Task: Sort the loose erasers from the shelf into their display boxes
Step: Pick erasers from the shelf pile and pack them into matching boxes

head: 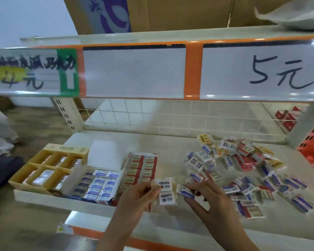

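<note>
The left hand [134, 193] holds a small stack of white-wrapped erasers [166, 192] above the front edge of the shelf [170, 160], its fingers curled around the stack's left side. The stack stands with its long axis roughly upright, printed labels facing the camera. The right hand [207, 196] pinches a blue-sleeved eraser [186, 192] just beside the stack, its long axis tilted down to the right. To the left sit three display boxes: a yellow box [49, 171], a white box [98, 185] of blue erasers with its lid raised, and a red box [142, 167]. A loose pile of erasers [243, 171] lies scattered on the shelf's right side.
</note>
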